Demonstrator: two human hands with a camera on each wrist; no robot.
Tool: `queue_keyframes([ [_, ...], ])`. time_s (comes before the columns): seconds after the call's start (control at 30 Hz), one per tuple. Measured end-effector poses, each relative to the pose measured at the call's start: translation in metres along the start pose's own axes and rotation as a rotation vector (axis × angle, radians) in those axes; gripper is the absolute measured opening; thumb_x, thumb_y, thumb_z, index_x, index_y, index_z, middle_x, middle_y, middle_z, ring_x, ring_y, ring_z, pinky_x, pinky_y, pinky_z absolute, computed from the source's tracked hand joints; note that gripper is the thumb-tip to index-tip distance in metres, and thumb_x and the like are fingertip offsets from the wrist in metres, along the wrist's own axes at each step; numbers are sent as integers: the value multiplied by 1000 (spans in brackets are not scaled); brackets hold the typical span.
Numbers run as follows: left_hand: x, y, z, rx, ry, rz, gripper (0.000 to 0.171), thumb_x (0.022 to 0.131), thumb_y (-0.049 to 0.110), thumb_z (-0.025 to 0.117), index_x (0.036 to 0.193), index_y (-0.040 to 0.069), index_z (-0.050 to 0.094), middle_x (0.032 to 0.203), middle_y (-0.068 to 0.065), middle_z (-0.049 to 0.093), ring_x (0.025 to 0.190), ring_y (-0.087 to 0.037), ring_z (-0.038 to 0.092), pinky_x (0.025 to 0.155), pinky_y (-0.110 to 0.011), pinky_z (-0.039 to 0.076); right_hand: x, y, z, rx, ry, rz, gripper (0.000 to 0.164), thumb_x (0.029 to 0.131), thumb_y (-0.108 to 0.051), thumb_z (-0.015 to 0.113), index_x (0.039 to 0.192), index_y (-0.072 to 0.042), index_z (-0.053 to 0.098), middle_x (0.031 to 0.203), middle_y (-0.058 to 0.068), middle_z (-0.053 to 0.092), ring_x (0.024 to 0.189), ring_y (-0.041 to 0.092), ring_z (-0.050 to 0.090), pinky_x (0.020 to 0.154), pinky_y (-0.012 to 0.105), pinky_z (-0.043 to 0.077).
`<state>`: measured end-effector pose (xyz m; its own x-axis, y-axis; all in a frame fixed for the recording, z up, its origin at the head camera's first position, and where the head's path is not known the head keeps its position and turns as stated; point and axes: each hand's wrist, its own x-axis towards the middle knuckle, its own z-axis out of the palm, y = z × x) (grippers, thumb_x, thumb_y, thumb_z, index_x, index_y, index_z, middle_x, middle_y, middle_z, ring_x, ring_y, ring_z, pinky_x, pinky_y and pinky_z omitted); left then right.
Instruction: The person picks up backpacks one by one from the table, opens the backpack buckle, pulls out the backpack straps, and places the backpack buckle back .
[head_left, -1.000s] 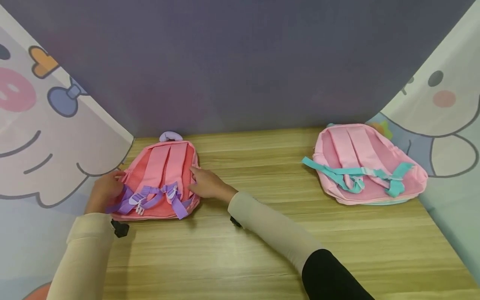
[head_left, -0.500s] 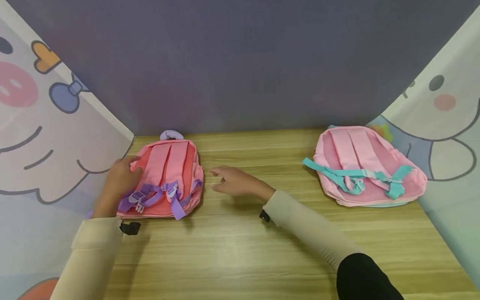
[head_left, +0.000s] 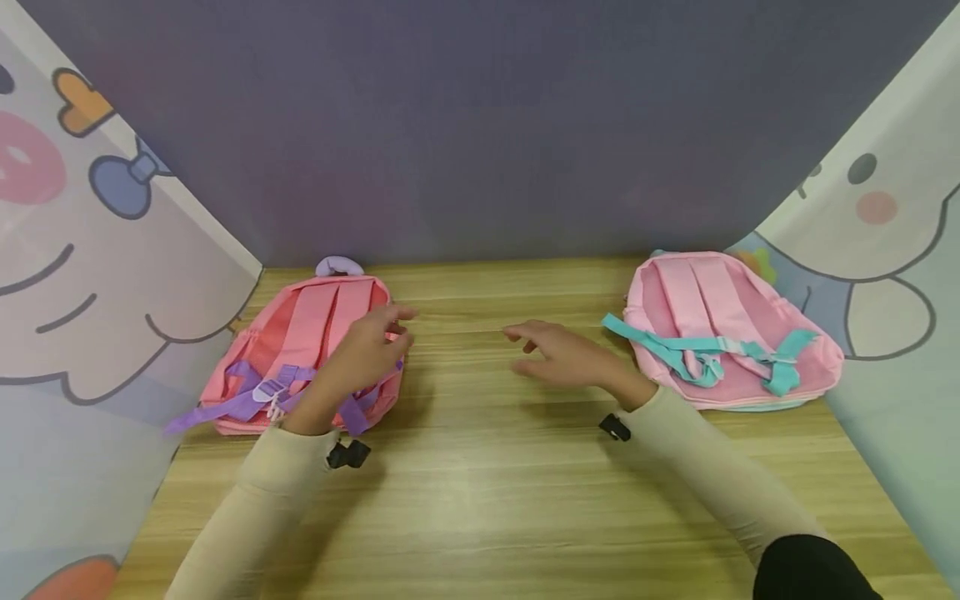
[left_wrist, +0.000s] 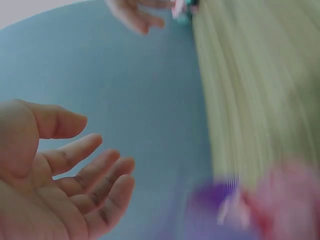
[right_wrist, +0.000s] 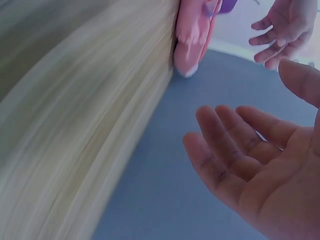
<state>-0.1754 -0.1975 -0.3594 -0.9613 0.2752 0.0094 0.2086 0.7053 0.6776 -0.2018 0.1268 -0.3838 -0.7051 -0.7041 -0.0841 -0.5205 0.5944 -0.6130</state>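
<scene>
A coral-pink backpack (head_left: 300, 308) with purple straps lies straps-up at the left of the table in the head view. My left hand (head_left: 366, 348) hovers over its right part, fingers relaxed and holding nothing, hiding some of the straps. In the left wrist view the same hand (left_wrist: 75, 180) shows a bare palm with loosely bent fingers. To the right lies a light pink backpack (head_left: 738, 308) with turquoise straps, also straps-up. My right hand (head_left: 562, 354) is in the air left of it, fingers loose; the right wrist view shows this hand (right_wrist: 255, 160) with nothing in it.
The wood-grain table (head_left: 465, 500) runs back to a dark grey panel (head_left: 487, 125). Printed cartoon panels stand at the left (head_left: 90, 275) and right (head_left: 885, 275), close beside the two backpacks.
My right hand has let go of the coral-pink backpack and moved right, toward the light pink one. My left hand has left that backpack's left side and swung right across it.
</scene>
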Motion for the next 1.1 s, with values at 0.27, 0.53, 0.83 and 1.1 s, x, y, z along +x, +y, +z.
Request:
queue_keyframes([
  [0.27,32,47,68,-210,-208,6,49,102,19,56,149,11,46,142,-13,59,124,-31,61,95,-44,56,-42,31,-27,-22,79,60,58,102,-23,64,151,-2,44,143,21,57,122,37,63,99,56,51],
  [0.53,62,87,127,-297,-408,-12,54,104,36,52,155,22,38,149,-6,53,132,-24,55,105,-45,50,-91,63,-62,-19,186,179,50,103,-20,61,147,1,48,140,24,58,119,40,64,98,55,52],
  [0.83,88,108,180,-357,-416,-31,55,101,34,51,152,14,42,133,0,60,105,-11,59,91,-35,51,-146,108,-101,-131,349,357,50,103,-24,60,145,2,51,142,26,57,118,47,62,84,19,49],
  [1.1,97,126,216,-403,-399,-50,57,99,28,59,150,8,42,123,-2,63,93,-11,61,79,-28,52,-183,147,-125,-257,435,559,56,105,-33,50,143,8,47,136,42,50,119,60,49,91,75,39],
])
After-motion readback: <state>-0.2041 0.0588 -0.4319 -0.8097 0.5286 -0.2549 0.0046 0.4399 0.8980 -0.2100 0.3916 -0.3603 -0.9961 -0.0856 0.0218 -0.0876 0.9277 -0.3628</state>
